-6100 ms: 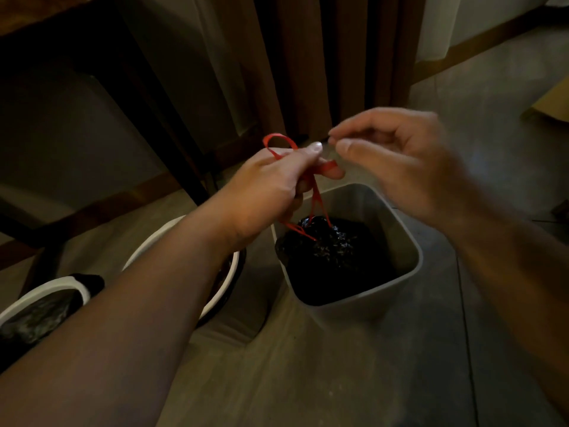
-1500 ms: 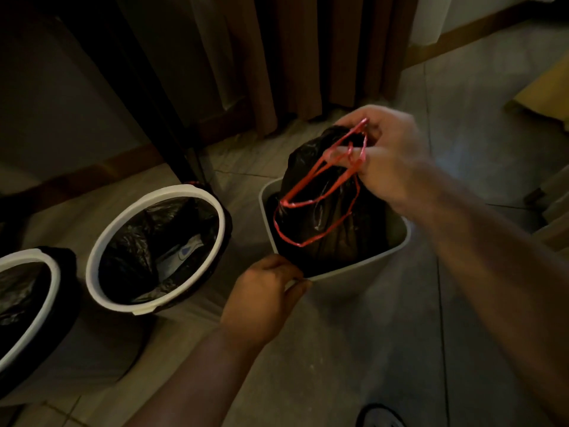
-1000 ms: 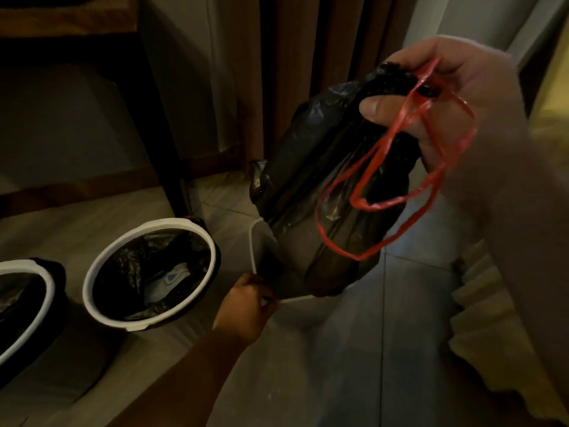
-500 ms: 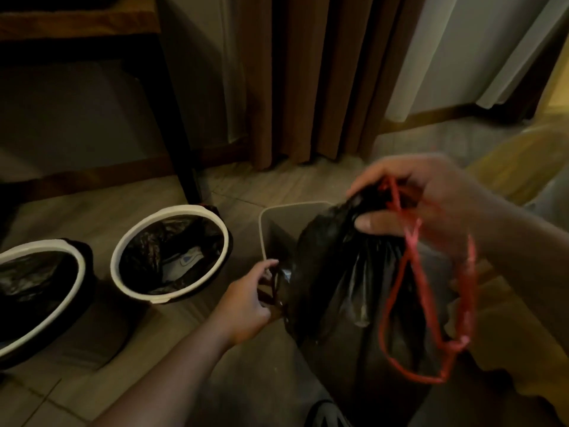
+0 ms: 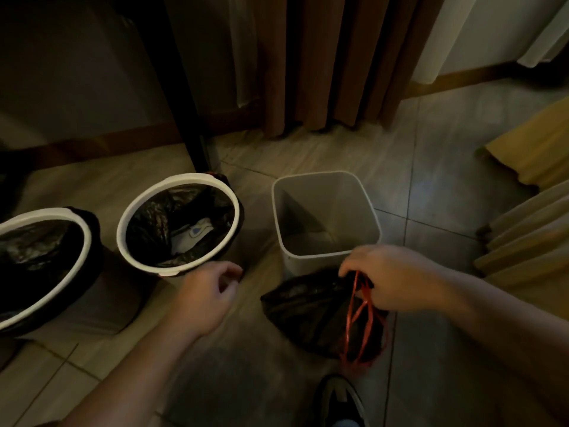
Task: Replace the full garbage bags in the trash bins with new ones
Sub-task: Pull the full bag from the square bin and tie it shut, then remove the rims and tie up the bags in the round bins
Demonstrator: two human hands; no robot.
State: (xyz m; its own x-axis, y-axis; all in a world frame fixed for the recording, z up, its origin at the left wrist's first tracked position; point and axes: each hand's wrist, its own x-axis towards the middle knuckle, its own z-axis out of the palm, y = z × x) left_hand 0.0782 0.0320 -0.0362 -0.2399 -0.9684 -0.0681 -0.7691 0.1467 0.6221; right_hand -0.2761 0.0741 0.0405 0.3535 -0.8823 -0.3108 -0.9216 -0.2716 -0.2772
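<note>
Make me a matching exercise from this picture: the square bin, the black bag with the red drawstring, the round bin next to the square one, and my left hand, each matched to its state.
Things
1. square bin
2. black bag
3. round bin
4. left hand

States
A. lined in black, pale litter inside
B. holds nothing, fingers loosely curled
C. in front of the square bin, gripped at its top by the right hand
D. bare inside, no liner

Pairs: 1-D, 2-C, 3-A, 4-B.
</note>
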